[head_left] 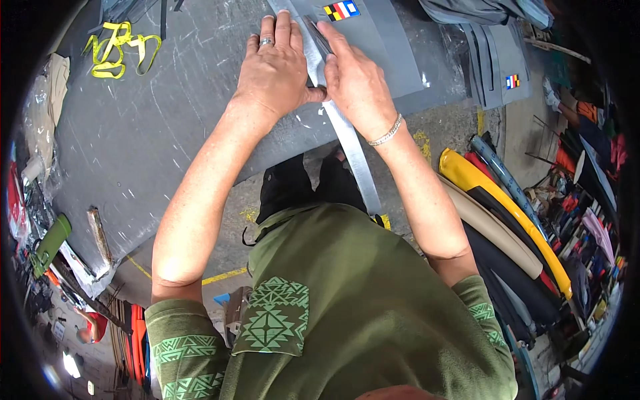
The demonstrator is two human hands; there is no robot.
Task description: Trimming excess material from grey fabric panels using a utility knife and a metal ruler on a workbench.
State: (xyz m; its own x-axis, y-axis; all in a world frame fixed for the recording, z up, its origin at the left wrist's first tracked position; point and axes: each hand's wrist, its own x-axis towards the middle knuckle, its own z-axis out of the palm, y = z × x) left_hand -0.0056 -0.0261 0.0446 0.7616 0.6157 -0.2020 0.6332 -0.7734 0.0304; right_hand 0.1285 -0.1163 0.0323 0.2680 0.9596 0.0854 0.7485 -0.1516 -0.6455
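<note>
A long metal straightedge [353, 153] lies over the dark grey table and sticks out past its near edge. My left hand [275, 73] lies flat to the left of it, fingers stretched forward, with the thumb reaching onto the metal. On the other side my right hand [360, 83] is closed around a slim dark tool [318, 37] held along the straightedge. Its tip and exact kind cannot be made out. Beneath my right hand is a grey sheet [393, 47] of material bearing a small multicoloured flag patch [342, 11].
A yellow measuring tape [110, 50] lies loosely coiled on the table [167, 127] at the far left. More grey pieces [493, 60] with a similar patch hang at the right edge. Rolls of material, including a yellow roll [500, 213], stand at the right. Clear plastic [40, 127] lies at the left.
</note>
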